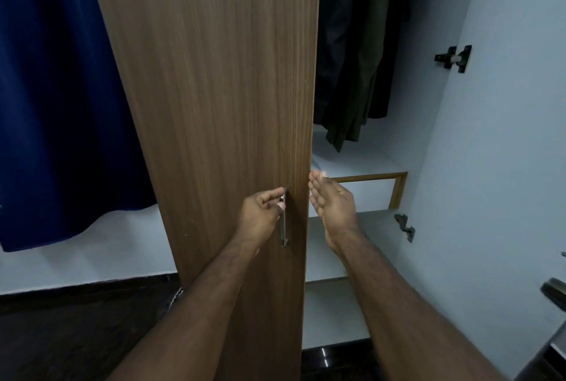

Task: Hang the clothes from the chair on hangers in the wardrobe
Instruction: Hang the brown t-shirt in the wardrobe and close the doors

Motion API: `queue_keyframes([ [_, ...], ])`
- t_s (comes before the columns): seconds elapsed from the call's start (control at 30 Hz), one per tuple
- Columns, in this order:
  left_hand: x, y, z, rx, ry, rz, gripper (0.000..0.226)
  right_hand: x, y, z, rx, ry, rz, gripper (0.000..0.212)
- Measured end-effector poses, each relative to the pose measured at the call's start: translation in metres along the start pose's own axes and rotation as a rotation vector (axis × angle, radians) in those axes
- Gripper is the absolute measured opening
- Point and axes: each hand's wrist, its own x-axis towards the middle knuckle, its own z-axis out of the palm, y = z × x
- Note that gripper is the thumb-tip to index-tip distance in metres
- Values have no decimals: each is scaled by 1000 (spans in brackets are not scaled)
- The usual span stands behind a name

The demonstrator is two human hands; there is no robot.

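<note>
- Two bare forearms reach forward from the bottom of the view toward a wardrobe [490,135] with pale inner walls.
- Left hand [260,215] — thumb and curled fingers pinch the top of a slim metal handle [284,224] mounted upright near the right edge of a brown wood-grain door [214,105].
- Right hand [332,200] is just beside that door's edge, fingers straight and together, palm turned toward the door; whether it touches the edge cannot be told.
- Dark clothes [352,59] — one olive green, the others near black — hang inside the wardrobe, upper right, above a pale shelf [352,163].
- Below the shelf sits a white drawer front [367,194] framed in wood.
- Black hinges [453,57] are fixed on the right inner wall, one high, one lower.
- Left of the door, a deep blue curtain [61,105] hangs over a pale wall, ending above a dark floor [76,334].
</note>
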Motion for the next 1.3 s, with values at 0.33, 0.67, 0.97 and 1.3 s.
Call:
queue_keyframes([
  [0.33, 75, -9, 21, 154, 104, 74, 23, 72, 19, 0, -143, 54, -35, 29],
  [0.67, 129, -15, 24, 249, 52, 146, 16, 130, 34, 10, -186, 115, -65, 47],
  [0.97, 158, -14, 24, 295, 49, 195, 19, 161, 43, 25, -166, 175, -66, 50],
  [1.3, 164, -15, 20, 378, -1, 270, 17, 165, 45, 26, -228, 194, -76, 45],
])
